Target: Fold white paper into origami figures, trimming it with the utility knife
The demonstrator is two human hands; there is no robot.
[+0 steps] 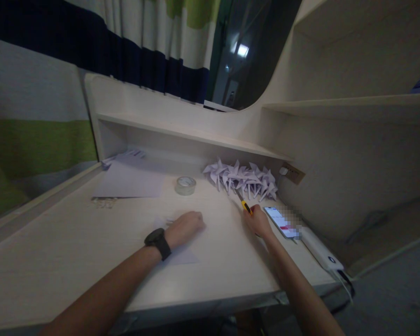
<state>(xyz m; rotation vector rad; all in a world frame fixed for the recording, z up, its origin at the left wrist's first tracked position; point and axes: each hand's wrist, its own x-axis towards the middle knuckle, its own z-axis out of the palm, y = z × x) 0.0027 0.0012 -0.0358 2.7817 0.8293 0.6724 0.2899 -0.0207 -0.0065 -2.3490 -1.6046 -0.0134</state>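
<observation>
My left hand, with a black watch on its wrist, rests fingers-down on a pale sheet of paper lying on the desk. My right hand is closed around a yellow utility knife, whose tip points toward a heap of folded white paper shapes at the back of the desk. A lit phone lies just right of my right hand.
A roll of clear tape stands mid-desk. Flat paper sheets lie at the back left, under a low shelf. A white power bank with a cable sits at the right edge. Striped curtains hang behind.
</observation>
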